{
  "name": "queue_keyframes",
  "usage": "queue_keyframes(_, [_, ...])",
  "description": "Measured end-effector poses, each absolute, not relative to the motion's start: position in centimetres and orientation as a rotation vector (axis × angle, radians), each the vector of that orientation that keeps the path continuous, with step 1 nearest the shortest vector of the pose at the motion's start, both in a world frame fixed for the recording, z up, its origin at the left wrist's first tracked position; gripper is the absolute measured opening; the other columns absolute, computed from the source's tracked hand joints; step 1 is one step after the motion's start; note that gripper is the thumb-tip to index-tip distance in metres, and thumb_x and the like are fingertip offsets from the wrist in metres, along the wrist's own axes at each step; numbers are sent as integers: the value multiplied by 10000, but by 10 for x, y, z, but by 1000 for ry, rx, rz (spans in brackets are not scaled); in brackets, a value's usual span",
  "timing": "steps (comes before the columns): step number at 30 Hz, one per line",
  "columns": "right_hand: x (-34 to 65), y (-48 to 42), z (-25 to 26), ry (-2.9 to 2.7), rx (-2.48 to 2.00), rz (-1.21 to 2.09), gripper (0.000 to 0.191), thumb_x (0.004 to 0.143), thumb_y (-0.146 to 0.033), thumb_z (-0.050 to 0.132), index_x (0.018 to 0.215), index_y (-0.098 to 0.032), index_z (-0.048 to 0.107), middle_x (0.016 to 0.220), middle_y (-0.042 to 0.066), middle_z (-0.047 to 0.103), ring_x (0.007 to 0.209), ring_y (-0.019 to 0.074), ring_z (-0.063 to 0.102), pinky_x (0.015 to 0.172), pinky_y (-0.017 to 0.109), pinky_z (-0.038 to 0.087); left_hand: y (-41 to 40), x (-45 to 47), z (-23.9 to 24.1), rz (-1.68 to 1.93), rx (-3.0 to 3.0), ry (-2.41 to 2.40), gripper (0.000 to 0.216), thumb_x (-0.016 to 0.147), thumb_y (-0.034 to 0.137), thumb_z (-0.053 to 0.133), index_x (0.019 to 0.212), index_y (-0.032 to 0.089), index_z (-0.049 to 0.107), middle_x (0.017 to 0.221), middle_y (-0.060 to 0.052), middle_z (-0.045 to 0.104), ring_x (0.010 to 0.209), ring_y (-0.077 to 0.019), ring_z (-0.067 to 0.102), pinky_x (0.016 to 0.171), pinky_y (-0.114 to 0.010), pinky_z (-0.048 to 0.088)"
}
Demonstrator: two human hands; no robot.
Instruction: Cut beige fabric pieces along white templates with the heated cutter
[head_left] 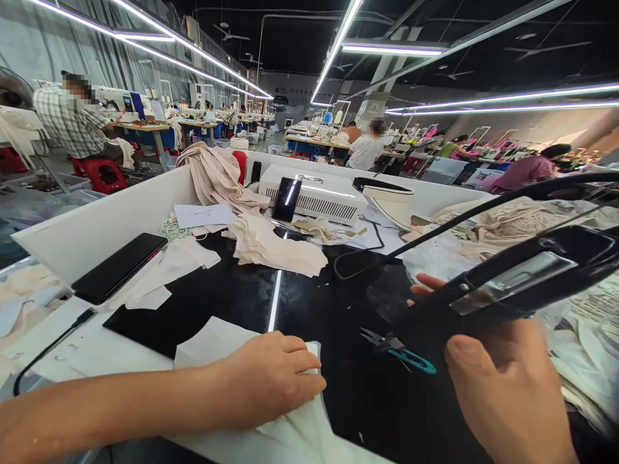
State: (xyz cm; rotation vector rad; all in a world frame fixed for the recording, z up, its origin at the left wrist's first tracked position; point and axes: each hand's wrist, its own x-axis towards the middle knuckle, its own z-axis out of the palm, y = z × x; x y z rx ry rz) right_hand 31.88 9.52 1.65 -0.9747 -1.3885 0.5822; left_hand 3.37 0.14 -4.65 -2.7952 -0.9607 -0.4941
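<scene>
Beyond left hand (278, 381), illegibly printed card (204, 216)

Snips (398, 354) as obstacle between hands (278, 380)

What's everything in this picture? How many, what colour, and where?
Table: 1, black, centre
Handheld tool: 1, black, right
Pale material: count unclear, off-white, bottom
Snips: 1, teal handles, centre right
Fabric stack: 1, cream, centre
Draped cloth: 1, pinkish, back left
Vented box: 1, white, back centre
Phone: 1, black, before box
Flat device: 1, black, left side
Sewing machines: many, white, background
Workers: at least four, mixed clothing, background
Ceiling lights: several, white, overhead
Left hand: 1, bare, on pale material
Right hand: 1, bare, by tool
</scene>
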Motion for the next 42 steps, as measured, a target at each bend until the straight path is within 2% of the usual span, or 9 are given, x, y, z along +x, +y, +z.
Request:
queue_keyframes(2, [301, 95, 29, -1310, -912, 648, 636, 686, -701, 1094, 1174, -399, 819, 1205, 52, 919, 1003, 395, 913, 812, 563, 798, 3, 36, -46, -490, -2782, -954, 118, 1136, 96, 750, 1181, 202, 774, 1265, -100, 842, 1128, -220, 773, 865, -291, 580])
queue_keyframes(4, [285, 95, 36, -1253, -865, 674, 616, 729, -641, 1087, 1220, -393, 811, 1083, 18, 897, 856, 333, 884, 758, 533, 784, 4, 38, -45, -481, -2772, -949, 108, 1137, 106, 759, 1187, 198, 783, 1288, -110, 852, 1133, -225, 780, 861, -295, 576])
queue_keyframes(7, [266, 96, 42, -1202, -795, 650, 517, 733, -549, 1096, 1076, -351, 764, 975, -17, 851, 717, 263, 815, 619, 445, 743, 1, 42, -44, -466, -2763, -959, 122, 1136, 108, 770, 1213, 198, 796, 1316, -112, 861, 1141, -226, 789, 864, -296, 572])
queue_keyframes(9, [254, 96, 43, -1199, -746, 677, 539, 710, -502, 1117, 1047, -341, 728, 970, -22, 845, 707, 251, 800, 568, 411, 726, -1, 44, -44, -468, -2756, -963, 130, 1141, 109, 775, 1230, 201, 801, 1320, -106, 863, 1147, -224, 791, 863, -297, 571])
queue_keyframes(15, [226, 94, 33, -1209, -560, 747, 561, 825, -463, 1087, 1252, -346, 743, 825, -76, 767, 586, 203, 705, 502, 350, 656, -7, 46, -48, -547, -2685, -977, 74, 1197, 183, 775, 1261, 193, 810, 1279, -106, 861, 1147, -219, 791, 875, -298, 573])
queue_keyframes(23, [220, 93, 21, -1210, -533, 804, 432, 912, -442, 1044, 1162, -321, 714, 851, -75, 739, 603, 173, 718, 528, 312, 650, -8, 49, -49, -644, -2662, -1015, 148, 1236, 150, 677, 1248, 172, 822, 1320, -98, 875, 1138, -198, 797, 821, -300, 587])
queue_keyframes(27, [219, 91, 24, -1203, -540, 829, 496, 903, -480, 1035, 1255, -346, 712, 838, -80, 716, 589, 185, 698, 495, 314, 614, -7, 48, -51, -642, -2667, -1012, 115, 1232, 178, 713, 1261, 171, 824, 1309, -98, 877, 1133, -200, 800, 815, -304, 594])
queue_keyframes(33, [217, 86, 25, -1181, -513, 878, 500, 900, -459, 1025, 1275, -340, 716, 835, -78, 710, 596, 187, 693, 495, 315, 614, -7, 46, -50, -654, -2693, -1037, 208, 1273, 159, 606, 1280, 169, 813, 1279, -89, 868, 1144, -194, 800, 829, -291, 583])
queue_keyframes(42, [216, 85, 17, -1190, -528, 840, 543, 912, -482, 1033, 1346, -356, 732, 854, -71, 731, 597, 196, 702, 492, 327, 622, -7, 45, -55, -655, -2705, -1033, 157, 1260, 176, 655, 1283, 156, 809, 1296, -106, 865, 1159, -208, 801, 851, -300, 596])
